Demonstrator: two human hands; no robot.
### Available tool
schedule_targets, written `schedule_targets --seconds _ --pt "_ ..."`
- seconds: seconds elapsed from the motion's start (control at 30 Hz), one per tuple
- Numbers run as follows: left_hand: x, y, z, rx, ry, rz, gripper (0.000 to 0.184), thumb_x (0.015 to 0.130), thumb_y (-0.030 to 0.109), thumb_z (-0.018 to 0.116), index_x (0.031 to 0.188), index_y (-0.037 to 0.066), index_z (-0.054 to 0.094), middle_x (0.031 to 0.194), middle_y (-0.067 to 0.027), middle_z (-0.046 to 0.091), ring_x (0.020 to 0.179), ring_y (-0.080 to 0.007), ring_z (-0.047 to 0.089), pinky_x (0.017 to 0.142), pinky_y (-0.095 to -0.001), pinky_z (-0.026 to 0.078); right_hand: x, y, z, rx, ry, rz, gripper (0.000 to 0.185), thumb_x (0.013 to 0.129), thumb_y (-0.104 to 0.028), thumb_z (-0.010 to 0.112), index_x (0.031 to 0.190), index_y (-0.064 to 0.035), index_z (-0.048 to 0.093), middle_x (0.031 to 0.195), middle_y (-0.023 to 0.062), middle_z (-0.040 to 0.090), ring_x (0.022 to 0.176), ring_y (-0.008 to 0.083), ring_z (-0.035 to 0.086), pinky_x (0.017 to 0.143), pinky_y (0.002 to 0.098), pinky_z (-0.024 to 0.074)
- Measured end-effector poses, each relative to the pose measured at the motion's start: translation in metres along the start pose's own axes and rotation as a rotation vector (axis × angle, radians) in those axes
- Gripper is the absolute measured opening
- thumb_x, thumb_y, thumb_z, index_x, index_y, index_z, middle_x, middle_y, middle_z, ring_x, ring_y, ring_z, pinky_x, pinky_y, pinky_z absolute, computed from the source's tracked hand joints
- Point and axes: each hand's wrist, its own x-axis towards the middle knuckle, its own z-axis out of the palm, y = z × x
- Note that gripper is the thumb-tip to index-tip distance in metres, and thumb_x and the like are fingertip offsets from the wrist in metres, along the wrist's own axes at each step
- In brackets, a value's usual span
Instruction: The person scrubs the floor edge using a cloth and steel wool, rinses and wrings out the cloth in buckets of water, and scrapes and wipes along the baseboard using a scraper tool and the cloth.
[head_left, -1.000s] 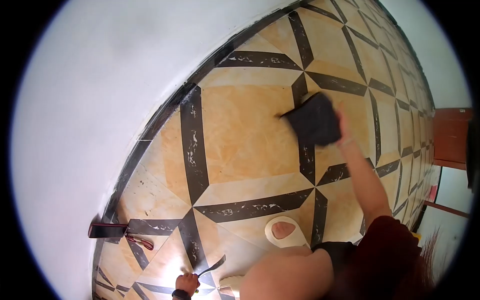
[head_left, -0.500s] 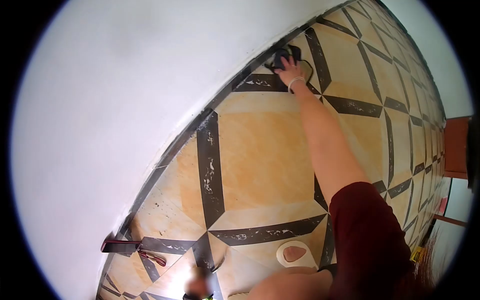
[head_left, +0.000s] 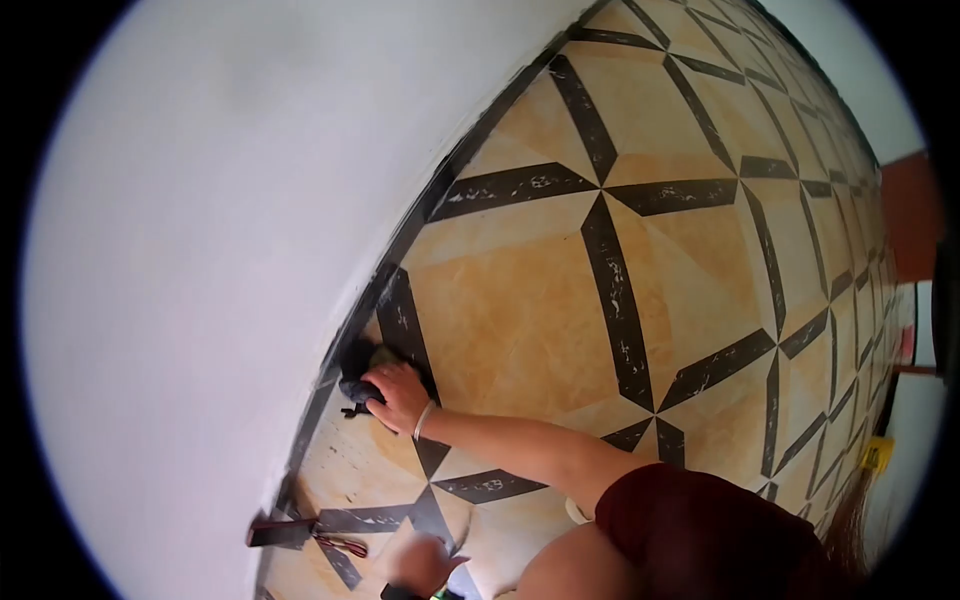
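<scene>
My right hand (head_left: 400, 397), with a bracelet at its wrist, presses a dark bunched cloth (head_left: 362, 372) against the floor beside the black skirting. Its fingers curl over the cloth. Near the bottom edge is my left hand (head_left: 425, 562), smeared by motion, with a dark band at the wrist. A thin curved tool seems to rise beside it, too blurred to make out, and I cannot tell how the left fingers are set.
A dark flat object with a reddish edge (head_left: 282, 531) lies by the wall, next to a red looped cord (head_left: 342, 546). White wall (head_left: 220, 250) runs along the left. A reddish-brown piece of furniture (head_left: 910, 215) and a yellow object (head_left: 878, 454) are at the right.
My right hand has carried the cloth along the skirting, from the upper part of the floor down to the lower left. The view has shifted, and my left hand appears slightly further right.
</scene>
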Motion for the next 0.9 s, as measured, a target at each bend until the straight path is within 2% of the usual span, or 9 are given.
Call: schedule_targets --seconds 0.07,0.13,0.23,0.3,0.4,0.5,0.6,0.8,0.9 --pt "0.017 0.023 -0.074 -0.554 0.315 -0.012 0.053 0.052 0.031 0.084 0.092 0.005 0.06 0.083 -0.0117 0.057 0.081 -0.0313 0.058 0.073 -0.0364 0.048 0.003 -0.003 -0.013 0.519 0.1 0.328 0.034 0.073 -0.018 0.055 0.103 -0.0039 0.057 0.091 0.0108 0.062 0.085 0.0243 0.059 0.075 0.034 0.0445" --pt "0.055 0.037 -0.117 -0.531 0.394 0.142 0.047 0.059 0.01 0.077 0.1 0.003 0.056 0.097 -0.0158 0.053 0.087 -0.0339 0.055 0.075 -0.0374 0.048 0.007 0.032 -0.048 0.669 0.146 0.312 0.036 0.073 -0.016 0.052 0.105 -0.0011 0.057 0.088 0.009 0.063 0.077 0.0198 0.06 0.067 0.0293 0.048" --pt "0.134 0.06 -0.14 -0.47 0.647 0.299 0.034 0.069 0.002 0.066 0.102 0.004 0.056 0.105 -0.0167 0.053 0.097 -0.0361 0.05 0.085 -0.0422 0.042 0.025 0.059 -0.181 1.17 0.298 0.555 0.041 0.07 -0.012 0.051 0.107 0.0025 0.056 0.093 0.0095 0.06 0.076 0.015 0.058 0.068 0.0256 0.0497" --pt "0.182 0.083 -0.156 -0.358 0.833 0.331 0.03 0.078 0.004 0.058 0.107 0.005 0.055 0.122 -0.0185 0.047 0.114 -0.0377 0.043 0.095 -0.0438 0.036 0.025 0.086 -0.28 0.589 0.448 0.394 0.034 0.073 -0.017 0.052 0.1 0.0033 0.056 0.092 0.011 0.059 0.084 0.0184 0.055 0.077 0.0286 0.0444" --pt "0.236 0.094 -0.163 0.082 0.904 0.262 0.046 0.076 0.016 0.064 0.119 0.007 0.049 0.136 -0.0183 0.035 0.128 -0.0382 0.028 0.104 -0.0495 0.024 0.003 0.156 -0.372 0.287 0.834 0.371 0.04 0.076 -0.014 0.054 0.112 0.0027 0.05 0.102 0.0132 0.056 0.094 0.0196 0.053 0.083 0.0288 0.0427" --pt "0.25 0.11 -0.168 -0.358 0.78 0.221 0.075 0.067 0.03 0.074 0.131 0.013 0.039 0.145 -0.016 0.021 0.134 -0.0366 0.014 0.106 -0.0548 0.012 -0.044 0.254 -0.428 -0.73 0.691 0.356 0.05 0.081 -0.024 0.056 0.125 -0.0025 0.043 0.132 0.0206 0.039 0.11 0.0373 0.045 0.096 0.0404 0.034" --pt "0.245 0.102 -0.179 -0.314 0.564 0.226 0.097 0.058 0.039 0.079 0.137 0.016 0.028 0.148 -0.0154 0.011 0.136 -0.0371 0.006 0.107 -0.0542 0.006 -0.012 0.259 -0.45 -0.87 0.595 0.469 0.054 0.083 -0.033 0.054 0.128 -0.0065 0.041 0.14 0.0216 0.028 0.117 0.0442 0.037 0.101 0.0452 0.0285" --pt "0.255 0.097 -0.174 -0.29 0.45 0.145 0.093 0.058 0.036 0.079 0.137 0.018 0.032 0.149 -0.0153 0.003 0.136 -0.0382 0.0 0.106 -0.0548 0.002 0.205 0.337 -0.519 -0.925 0.492 0.792 0.065 0.082 -0.047 0.045 0.137 -0.0147 0.031 0.145 0.0131 0.023 0.13 0.036 0.027 0.106 0.0411 0.0241" --pt "0.254 0.099 -0.179 -0.327 0.431 0.151 0.09 0.06 0.035 0.078 0.136 0.019 0.033 0.149 -0.0146 0.002 0.136 -0.038 -0.002 0.106 -0.0548 0.0 0.291 0.31 -0.459 -0.841 0.292 0.426 0.054 0.083 -0.042 0.043 0.129 -0.0137 0.044 0.14 0.0116 0.034 0.128 0.0299 0.032 0.103 0.0403 0.0311"
